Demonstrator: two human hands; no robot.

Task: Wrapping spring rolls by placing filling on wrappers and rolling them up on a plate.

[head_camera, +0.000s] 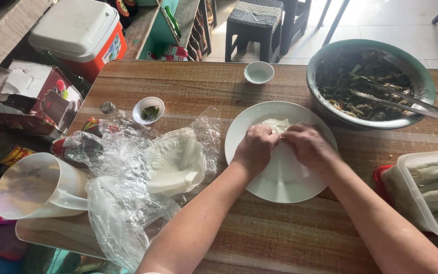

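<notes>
Both hands down on wrapper, knuckles up, forearms converging.
Left hand (254, 148) and right hand (307, 146) pinch the thin white wrapper (276, 125); it pokes out beyond the fingertips, on white plate (285, 187).

The table (280, 238) is brown wood with a streaked grain, and on it a plain white plate (285, 187) carries a pale off-white wrapper (277, 124). At far right a grey-green bowl (325, 61) holds dark, brownish-green filling (351, 81) under silver tongs (406, 101). At left lie clear plastic wrap (112, 213), a white jug (36, 187), and far off an orange cooler (110, 50) with a white lid.
</notes>
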